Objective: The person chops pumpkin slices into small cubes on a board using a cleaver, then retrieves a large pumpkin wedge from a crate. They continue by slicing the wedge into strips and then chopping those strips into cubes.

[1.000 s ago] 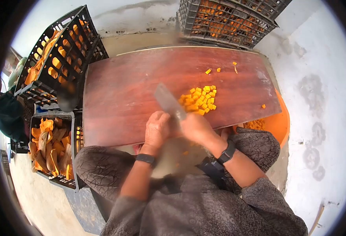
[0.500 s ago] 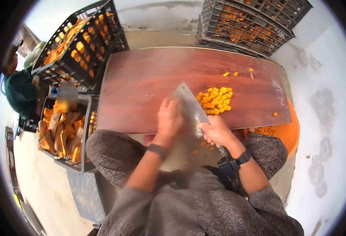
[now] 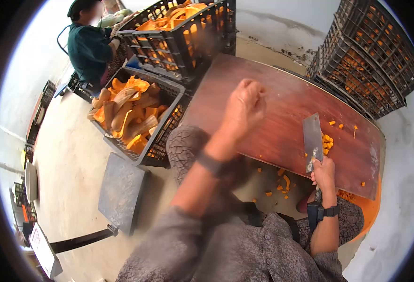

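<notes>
Your right hand [image 3: 323, 175], at the lower right of the frame, is clenched around the handle of the cleaver [image 3: 312, 138]. Its blade is over the wooden board [image 3: 272, 127], just beside the orange cubes [image 3: 327, 141]. Your left hand [image 3: 247, 105] hovers blurred above the board at centre frame, and its grip cannot be told.

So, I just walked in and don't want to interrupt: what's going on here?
A seated person grips a broad steel cleaver in the right hand, its blade over a reddish-brown wooden board beside small orange cubes. The blurred left hand hangs above the board, apparently empty. A grey plastic crate of orange pieces stands at their left.
</notes>
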Demonstrator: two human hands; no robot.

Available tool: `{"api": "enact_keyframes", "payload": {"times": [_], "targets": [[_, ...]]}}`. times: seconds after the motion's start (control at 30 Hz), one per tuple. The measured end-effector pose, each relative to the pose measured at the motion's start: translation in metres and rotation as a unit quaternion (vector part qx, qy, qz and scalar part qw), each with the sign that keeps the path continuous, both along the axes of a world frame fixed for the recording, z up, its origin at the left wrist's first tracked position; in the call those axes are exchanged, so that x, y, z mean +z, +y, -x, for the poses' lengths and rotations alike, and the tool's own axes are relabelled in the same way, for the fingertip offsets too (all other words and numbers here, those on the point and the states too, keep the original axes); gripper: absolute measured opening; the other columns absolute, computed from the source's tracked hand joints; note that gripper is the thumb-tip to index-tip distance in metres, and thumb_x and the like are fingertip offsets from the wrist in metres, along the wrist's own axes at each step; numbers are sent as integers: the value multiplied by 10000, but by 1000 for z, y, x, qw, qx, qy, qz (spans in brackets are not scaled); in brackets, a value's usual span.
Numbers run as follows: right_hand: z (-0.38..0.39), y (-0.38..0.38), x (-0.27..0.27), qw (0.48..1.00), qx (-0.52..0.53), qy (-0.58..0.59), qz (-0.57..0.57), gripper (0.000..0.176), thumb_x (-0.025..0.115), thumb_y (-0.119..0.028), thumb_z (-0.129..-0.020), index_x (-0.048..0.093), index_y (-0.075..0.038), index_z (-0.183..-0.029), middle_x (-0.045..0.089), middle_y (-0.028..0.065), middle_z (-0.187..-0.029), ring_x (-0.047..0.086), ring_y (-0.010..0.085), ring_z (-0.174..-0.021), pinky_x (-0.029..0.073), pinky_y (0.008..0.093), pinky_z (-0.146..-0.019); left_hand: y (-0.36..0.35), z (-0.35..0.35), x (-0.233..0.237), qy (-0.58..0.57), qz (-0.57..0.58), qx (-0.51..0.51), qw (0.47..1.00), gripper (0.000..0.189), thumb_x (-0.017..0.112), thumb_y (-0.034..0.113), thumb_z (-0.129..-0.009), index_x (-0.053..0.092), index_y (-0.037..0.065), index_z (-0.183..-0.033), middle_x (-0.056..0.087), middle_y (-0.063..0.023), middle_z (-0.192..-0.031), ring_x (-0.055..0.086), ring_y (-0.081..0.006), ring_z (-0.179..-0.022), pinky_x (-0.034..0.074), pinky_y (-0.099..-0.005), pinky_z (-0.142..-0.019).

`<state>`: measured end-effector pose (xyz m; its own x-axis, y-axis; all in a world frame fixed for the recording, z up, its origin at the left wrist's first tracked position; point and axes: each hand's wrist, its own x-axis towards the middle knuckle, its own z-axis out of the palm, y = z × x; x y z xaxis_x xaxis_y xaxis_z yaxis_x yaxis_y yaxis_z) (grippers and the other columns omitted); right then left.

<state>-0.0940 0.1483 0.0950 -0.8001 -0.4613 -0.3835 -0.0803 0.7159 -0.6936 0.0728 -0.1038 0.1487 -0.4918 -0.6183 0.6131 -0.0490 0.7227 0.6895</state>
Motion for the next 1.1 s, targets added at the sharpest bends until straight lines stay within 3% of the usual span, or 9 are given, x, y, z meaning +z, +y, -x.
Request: {"api": "enact_keyframes", "payload": {"times": [0.1,0.27,0.3,0.37,0.5,0.57,0.77,0.93,1.1], "targets": [[-8,-4,0,998,35,59,-9,221,534,-159,-915,601,51,-916,543,109,-555,568,188,-426,453,333,-392,-24,-36,34,21,19,37,999,147,651,-22,-777,657,6,-922,637,-129,-907,643,-218,-760,518,-306,-693],[-19,-17,-1,994,88,54,-20,227,560,-198,-937,587,22,-889,510,52,-529,506,140,-397,406,298,-352,-75,-116,64,-35,6,146,989,169,656,74,-884,688,-33,-1012,661,-33,-808,575,-70,-737,477,-236,-674],[-20,-19,-6,994,96,53,-18,227,560,-198,-937,587,22,-889,510,52,-529,506,140,-397,406,298,-352,-84,-132,65,-24,6,170,985,127,663,83,-843,692,-24,-905,678,-150,-822,666,-216,-748,522,-326,-700],[-19,-21,-17,983,148,109,2,228,565,-197,-937,591,25,-892,517,54,-537,512,141,-400,405,297,-352,-96,-170,63,-79,-11,200,977,189,632,116,-896,687,-38,-991,657,-47,-766,590,-100,-713,489,-261,-672],[-26,-28,-7,984,144,102,-10,251,565,-188,-914,614,55,-877,573,128,-581,585,210,-434,452,348,-402,-132,-252,18,-201,18,271,941,194,636,129,-866,682,-37,-955,660,-113,-754,625,-159,-699,507,-302,-681],[-29,-30,0,993,99,54,-17,236,564,-186,-925,606,40,-872,552,87,-567,565,176,-424,441,328,-390,-141,-289,-9,-323,2,293,900,214,587,159,-811,698,3,-907,663,-238,-820,657,-404,-802,527,-433,-725],[-30,-36,4,995,79,19,-54,200,558,-183,-941,592,14,-939,529,62,-559,530,152,-410,420,321,-382,-168,-370,-101,-436,-78,232,866,197,578,105,-798,708,30,-926,653,-244,-820,647,-426,-833,515,-473,-730],[-31,-38,3,988,111,71,-82,200,549,-158,-948,588,38,-949,534,99,-578,552,191,-432,428,348,-418,-166,-363,-122,-543,-167,227,791,488,596,-20,-718,669,77,-1191,680,-192,-1090,622,-340,-1103,501,-393,-946],[-26,-37,-5,984,127,91,-88,176,556,-132,-941,588,41,-941,533,103,-578,557,200,-427,423,355,-411,-181,-350,-145,-581,-140,154,787,499,545,-48,-748,654,87,-1215,635,-180,-1179,589,-337,-1143,486,-411,-970]]}}
